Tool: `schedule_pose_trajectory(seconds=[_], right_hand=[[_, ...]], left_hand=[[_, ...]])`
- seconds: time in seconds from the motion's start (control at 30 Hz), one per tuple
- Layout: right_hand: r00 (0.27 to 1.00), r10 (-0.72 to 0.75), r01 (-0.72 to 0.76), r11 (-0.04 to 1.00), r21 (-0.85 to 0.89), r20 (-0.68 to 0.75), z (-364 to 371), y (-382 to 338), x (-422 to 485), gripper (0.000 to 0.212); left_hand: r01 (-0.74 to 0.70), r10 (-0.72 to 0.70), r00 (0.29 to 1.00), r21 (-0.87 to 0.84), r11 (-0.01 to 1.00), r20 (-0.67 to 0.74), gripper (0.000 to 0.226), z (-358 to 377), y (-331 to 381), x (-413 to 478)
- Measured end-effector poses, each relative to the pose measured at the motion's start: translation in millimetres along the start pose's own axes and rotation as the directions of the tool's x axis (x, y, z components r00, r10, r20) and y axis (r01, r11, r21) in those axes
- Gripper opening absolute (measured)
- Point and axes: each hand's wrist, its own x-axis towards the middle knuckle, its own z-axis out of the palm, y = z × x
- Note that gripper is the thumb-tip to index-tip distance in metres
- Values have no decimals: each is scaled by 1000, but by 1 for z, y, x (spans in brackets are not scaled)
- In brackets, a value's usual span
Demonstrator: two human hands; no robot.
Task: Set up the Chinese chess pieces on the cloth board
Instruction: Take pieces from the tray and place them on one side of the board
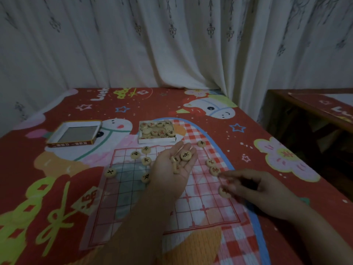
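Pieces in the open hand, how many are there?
3, all on the left hand: a big piece by the fingers, a second piece just left of it, a third piece nearer the wrist. Others may hide underneath.

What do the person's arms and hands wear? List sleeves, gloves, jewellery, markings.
The left forearm and right forearm are bare to the frame edge; no sleeve or cuff shows. The left hand and right hand are ungloved, with no ring, watch or bracelet visible. The right hand is blurred, so small marks cannot be ruled out.
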Motion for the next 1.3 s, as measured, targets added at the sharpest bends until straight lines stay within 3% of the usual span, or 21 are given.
schedule_pose_trajectory(seconds=[0.17,0.33,0.43,0.57,0.67,0.83,0.93,1.03,1.17,1.3], right_hand=[[967,-49,75,992,97,-249,15,-20,24,18],[954,-89,89,996,-11,-286,37,-45,61,23],[943,-115,62,983,-173,-314,47,-48,79,25],[943,-133,77,979,-188,-304,54,-55,85,14],[943,-113,98,993,-63,-312,57,-62,85,3],[887,15,145,940,309,-461,57,-77,82,8],[931,45,64,957,283,-363,61,-81,81,4],[984,28,5,983,185,-176,78,-87,79,4],[999,-3,-1,996,90,44,103,-98,75,7],[994,-13,10,1000,24,112,118,-105,76,17]], left_hand=[[22,-23,999,11,1000,26,31,1,-3,1],[37,-37,998,10,999,50,31,3,-6,-1],[19,-18,998,-12,1000,57,28,5,-4,-4],[-5,6,1000,-49,999,19,26,5,-2,-3],[-13,15,999,-44,999,30,28,4,1,-3],[-153,153,988,-54,987,5,26,3,25,-9],[-224,229,973,-123,967,28,17,-2,55,-13],[-258,258,966,-14,966,-18,9,-15,83,-15],[-298,304,950,87,950,-70,18,-35,106,-16],[-254,257,965,63,965,-49,31,-50,111,-15]])
